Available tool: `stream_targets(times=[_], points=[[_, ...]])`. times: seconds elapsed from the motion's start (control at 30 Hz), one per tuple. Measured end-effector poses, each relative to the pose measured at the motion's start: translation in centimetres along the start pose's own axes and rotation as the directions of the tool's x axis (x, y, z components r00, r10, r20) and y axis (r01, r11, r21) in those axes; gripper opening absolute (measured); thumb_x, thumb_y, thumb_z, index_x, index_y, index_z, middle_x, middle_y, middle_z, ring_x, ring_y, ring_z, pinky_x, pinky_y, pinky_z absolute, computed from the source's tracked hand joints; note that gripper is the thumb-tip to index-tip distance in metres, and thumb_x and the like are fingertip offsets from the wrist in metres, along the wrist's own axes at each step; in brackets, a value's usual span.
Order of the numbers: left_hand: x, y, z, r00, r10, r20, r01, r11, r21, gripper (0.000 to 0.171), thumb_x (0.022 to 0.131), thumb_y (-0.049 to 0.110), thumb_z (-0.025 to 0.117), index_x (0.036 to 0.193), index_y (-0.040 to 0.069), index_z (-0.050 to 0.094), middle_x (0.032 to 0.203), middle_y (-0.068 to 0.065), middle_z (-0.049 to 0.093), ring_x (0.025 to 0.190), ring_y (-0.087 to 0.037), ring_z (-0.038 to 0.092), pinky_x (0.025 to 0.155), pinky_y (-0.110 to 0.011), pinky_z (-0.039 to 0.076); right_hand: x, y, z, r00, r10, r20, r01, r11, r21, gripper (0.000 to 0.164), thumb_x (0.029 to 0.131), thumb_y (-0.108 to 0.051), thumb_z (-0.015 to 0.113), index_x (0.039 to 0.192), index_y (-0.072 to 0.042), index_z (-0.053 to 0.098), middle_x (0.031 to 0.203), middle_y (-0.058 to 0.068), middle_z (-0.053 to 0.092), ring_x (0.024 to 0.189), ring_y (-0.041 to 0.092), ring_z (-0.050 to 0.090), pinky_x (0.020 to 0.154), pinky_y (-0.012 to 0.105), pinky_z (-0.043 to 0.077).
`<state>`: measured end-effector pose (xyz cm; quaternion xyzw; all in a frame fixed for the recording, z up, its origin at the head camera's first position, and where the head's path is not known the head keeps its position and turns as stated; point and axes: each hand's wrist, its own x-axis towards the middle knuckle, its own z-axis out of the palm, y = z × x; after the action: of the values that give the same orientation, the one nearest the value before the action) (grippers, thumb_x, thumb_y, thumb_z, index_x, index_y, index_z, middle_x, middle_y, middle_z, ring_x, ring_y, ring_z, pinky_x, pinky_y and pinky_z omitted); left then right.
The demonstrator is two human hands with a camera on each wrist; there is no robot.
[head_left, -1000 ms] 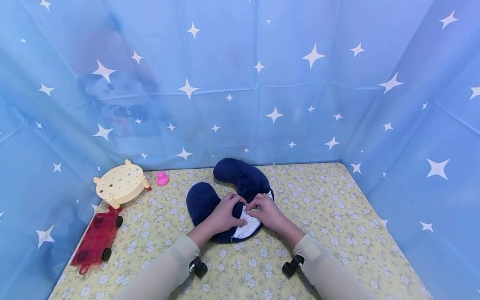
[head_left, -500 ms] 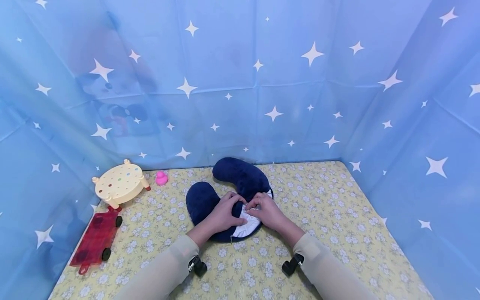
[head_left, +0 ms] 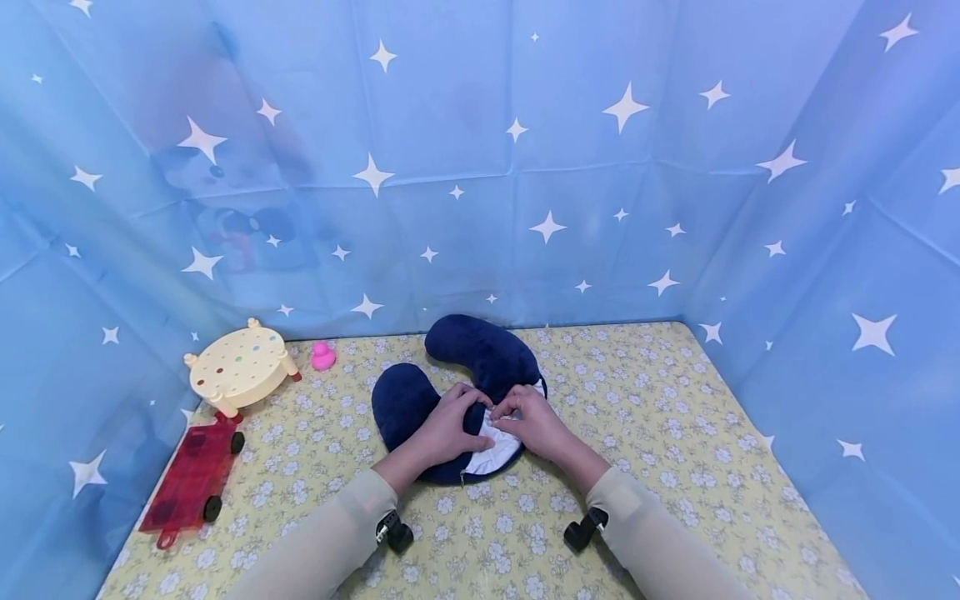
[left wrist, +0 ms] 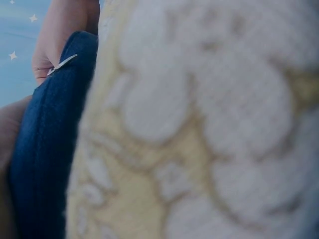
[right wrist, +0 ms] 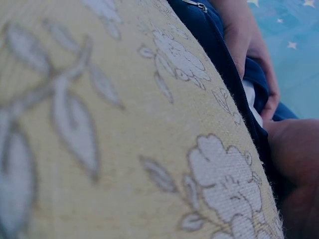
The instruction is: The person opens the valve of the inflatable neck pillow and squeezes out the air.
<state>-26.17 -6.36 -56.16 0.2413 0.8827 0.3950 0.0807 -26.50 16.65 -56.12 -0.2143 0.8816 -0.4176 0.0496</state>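
A navy plush neck pillow (head_left: 405,404) lies on the cloth-covered table, its cover unzipped along the near side. White inner fabric (head_left: 495,454) shows through the gap. My left hand (head_left: 450,429) grips the cover at the left of this gap, fingertips at its upper edge and thumb over the white fabric. Facing it, my right hand (head_left: 536,425) pinches at the upper edge of the opening; its exact hold is partly hidden by the fingers. A zipper pull (head_left: 462,477) hangs at the pillow's near edge and also shows in both wrist views, where floral cloth (right wrist: 124,124) fills most of the picture.
Far left is a cream round toy stool (head_left: 240,367) with dotted top and short legs. In front of it lies a red translucent toy cart (head_left: 191,479) with black wheels. A pink rubber duck (head_left: 323,357) sits near the back edge. Blue star-patterned curtains (head_left: 480,125) enclose the table.
Both hands and the neck pillow stay practically where they were. Only the head view has shifted very slightly.
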Motion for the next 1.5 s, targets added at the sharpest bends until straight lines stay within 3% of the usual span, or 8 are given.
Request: stream_targets(times=[0.63,1.03,1.17,1.5], points=[[0.12,-0.32,0.15,1.0,0.0,0.003,0.0,1.0,-0.007,0.048,0.091,0.034,0.095,0.131,0.025,0.069,0.138,-0.002,0.055,0.134,-0.032,0.054,0.111,-0.053,0.049,-0.03,0.1,0.01,1.0,-0.01,-0.005,0.01,1.0,-0.004,0.01,0.1,-0.019,0.085,0.1,-0.009,0.085,0.097,-0.004,0.065,0.101,0.02,0.056,0.091,0.042,0.048],[0.09,-0.59,0.27,1.0,0.008,-0.004,-0.008,1.0,-0.008,0.049,0.091,0.034,0.096,0.13,0.026,0.069,0.137,-0.002,0.055,0.134,-0.032,0.054,0.112,-0.053,0.048,0.06,0.25,0.17,0.999,-0.035,-0.022,0.034,0.999,-0.028,0.003,0.099,-0.015,0.086,0.097,-0.014,0.085,0.096,-0.005,0.066,0.101,0.019,0.057,0.093,0.042,0.048],[0.1,-0.57,0.26,1.0,0.012,-0.005,-0.012,1.0,-0.01,0.049,0.091,0.034,0.096,0.13,0.025,0.069,0.138,-0.003,0.055,0.134,-0.032,0.054,0.112,-0.054,0.048,0.07,0.19,0.16,0.999,-0.035,-0.018,0.035,0.999,-0.032,0.009,0.098,-0.018,0.087,0.099,-0.009,0.085,0.096,-0.006,0.066,0.101,0.019,0.057,0.092,0.041,0.048],[0.07,-0.49,0.22,1.0,0.025,-0.007,-0.025,1.0,0.012,0.048,0.091,0.032,0.095,0.13,0.024,0.069,0.138,-0.003,0.055,0.134,-0.032,0.054,0.112,-0.053,0.048,0.22,0.16,0.09,1.0,-0.024,-0.005,0.023,0.999,-0.03,0.005,0.1,-0.018,0.086,0.097,-0.014,0.085,0.096,-0.007,0.066,0.101,0.017,0.058,0.092,0.039,0.05]])
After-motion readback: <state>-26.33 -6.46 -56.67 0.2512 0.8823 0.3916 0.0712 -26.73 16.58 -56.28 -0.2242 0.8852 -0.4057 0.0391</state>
